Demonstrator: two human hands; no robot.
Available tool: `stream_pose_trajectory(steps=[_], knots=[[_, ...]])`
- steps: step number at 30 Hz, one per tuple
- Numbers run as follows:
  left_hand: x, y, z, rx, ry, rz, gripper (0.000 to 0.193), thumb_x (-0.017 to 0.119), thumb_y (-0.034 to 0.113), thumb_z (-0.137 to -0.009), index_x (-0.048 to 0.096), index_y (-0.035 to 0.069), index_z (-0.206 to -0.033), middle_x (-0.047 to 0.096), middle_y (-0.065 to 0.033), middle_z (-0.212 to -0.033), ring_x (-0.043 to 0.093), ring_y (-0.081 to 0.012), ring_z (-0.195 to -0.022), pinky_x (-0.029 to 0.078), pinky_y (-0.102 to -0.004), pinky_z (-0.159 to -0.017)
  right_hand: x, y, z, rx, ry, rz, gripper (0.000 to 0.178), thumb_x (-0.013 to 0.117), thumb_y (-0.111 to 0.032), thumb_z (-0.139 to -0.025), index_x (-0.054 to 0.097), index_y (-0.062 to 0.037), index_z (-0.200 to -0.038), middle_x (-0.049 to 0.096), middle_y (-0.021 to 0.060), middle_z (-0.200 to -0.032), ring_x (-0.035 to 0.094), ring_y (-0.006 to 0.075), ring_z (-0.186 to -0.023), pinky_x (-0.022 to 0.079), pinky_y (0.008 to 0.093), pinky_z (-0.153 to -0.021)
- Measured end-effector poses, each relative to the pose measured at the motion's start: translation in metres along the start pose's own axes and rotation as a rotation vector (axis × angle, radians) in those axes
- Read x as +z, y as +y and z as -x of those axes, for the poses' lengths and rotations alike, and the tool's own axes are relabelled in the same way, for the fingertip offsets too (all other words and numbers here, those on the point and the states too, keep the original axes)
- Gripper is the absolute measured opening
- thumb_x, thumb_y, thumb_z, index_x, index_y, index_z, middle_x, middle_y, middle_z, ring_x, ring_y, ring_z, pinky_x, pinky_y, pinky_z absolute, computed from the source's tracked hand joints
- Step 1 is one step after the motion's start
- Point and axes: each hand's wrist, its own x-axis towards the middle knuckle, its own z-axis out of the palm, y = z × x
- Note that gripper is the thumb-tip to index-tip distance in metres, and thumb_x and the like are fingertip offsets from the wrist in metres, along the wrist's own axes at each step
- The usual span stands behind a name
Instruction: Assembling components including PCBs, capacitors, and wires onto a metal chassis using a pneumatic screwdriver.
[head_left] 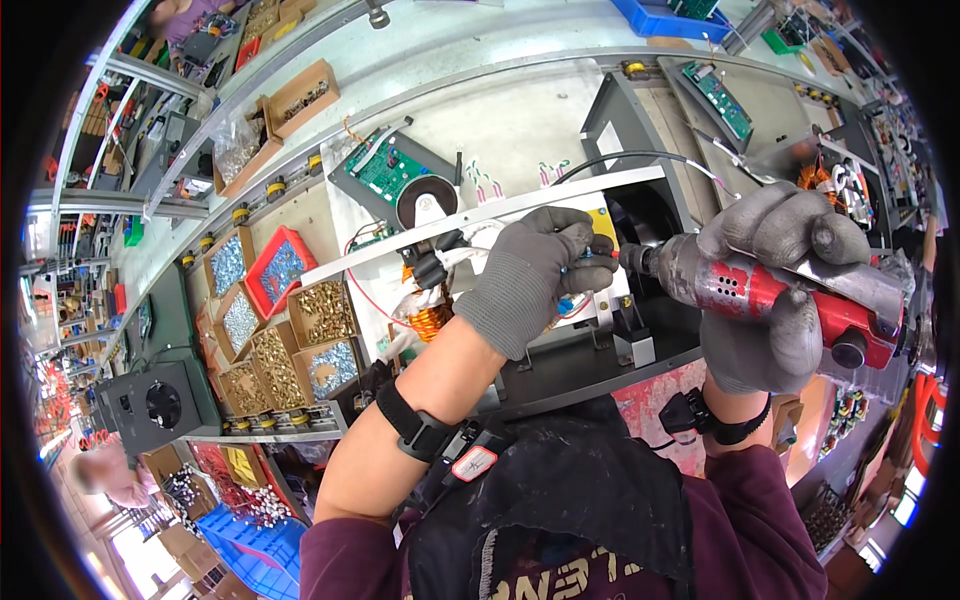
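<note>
1. Head view: right hand (775, 290) clamped on red power screwdriver (770, 290), bit near panel edge.
2. Left hand (535, 275) (gloved) closed on white panel (480, 225) atop surface (500, 130).
3. Screw-driving step; next needs bit alignment.

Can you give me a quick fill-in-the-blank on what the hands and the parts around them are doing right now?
1. The right hand grips a power screwdriver whose body is ____ in colour.
2. Both hands wear ____ gloves.
3. The left hand rests on the grey appliance base beside a coil of ____ wire.
4. The cardboard boxes to the left hold ____.

Missing words: red; grey; copper; screws
</note>
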Motion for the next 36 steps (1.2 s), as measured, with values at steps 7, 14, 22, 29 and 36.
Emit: stream_pose_trajectory(steps=[7, 14, 22, 29, 36], knots=[[-0.005, -0.003, 0.003, 0.063, -0.176, 0.111, 0.03, 0.051, 0.011, -0.093, 0.047, -0.005, -0.118, 0.059, -0.0168, -0.102, 0.063, -0.0193, -0.084, 0.058, -0.0261, -0.07, 0.002, 0.001, -0.002, -0.006, 0.002, 0.057, 0.038, 0.059, -0.021, -0.082, 0.048, -0.0074, -0.117, 0.042, 0.0082, -0.081, 0.045, 0.0228, -0.075, 0.045, 0.036, -0.063], [-0.016, -0.01, -0.005, 0.013, -0.144, 0.04, 0.027, 0.052, 0.02, -0.094, 0.053, -0.003, -0.108, 0.057, -0.0074, -0.086, 0.054, -0.0108, -0.064, 0.046, -0.0196, -0.052, 0.007, -0.006, 0.001, 0.006, 0.191, 0.125, 0.039, 0.059, -0.021, -0.082, 0.049, -0.0062, -0.117, 0.042, 0.0075, -0.081, 0.045, 0.0219, -0.075, 0.045, 0.0362, -0.065], [-0.008, -0.01, 0.001, -0.051, -0.094, 0.128, 0.033, 0.054, 0.03, -0.093, 0.053, -0.002, -0.098, 0.049, -0.0021, -0.072, 0.041, -0.0071, -0.055, 0.032, -0.0182, -0.045, 0.007, -0.004, -0.004, -0.044, 0.107, 0.044, 0.039, 0.058, -0.021, -0.082, 0.049, -0.0061, -0.117, 0.039, 0.0061, -0.08, 0.042, 0.0205, -0.073, 0.043, 0.0352, -0.063], [-0.01, -0.012, -0.002, -0.022, -0.157, 0.226, 0.037, 0.056, 0.034, -0.092, 0.052, -0.002, -0.097, 0.045, -0.0012, -0.066, 0.034, -0.0073, -0.05, 0.03, -0.0198, -0.044, 0.009, -0.002, -0.007, -0.038, 0.079, 0.034, 0.04, 0.058, -0.021, -0.081, 0.05, -0.0057, -0.117, 0.042, 0.007, -0.082, 0.043, 0.0213, -0.074, 0.043, 0.0347, -0.062], [-0.008, -0.014, -0.005, -0.053, -0.141, 0.241, 0.041, 0.064, 0.041, -0.085, 0.054, 0.001, -0.086, 0.046, -0.001, -0.059, 0.035, -0.0061, -0.04, 0.025, -0.0205, -0.034, 0.004, 0.005, -0.009, -0.105, -0.035, 0.033, 0.042, 0.058, -0.021, -0.08, 0.049, -0.0063, -0.119, 0.043, 0.008, -0.08, 0.045, 0.0214, -0.07, 0.044, 0.0341, -0.06]])
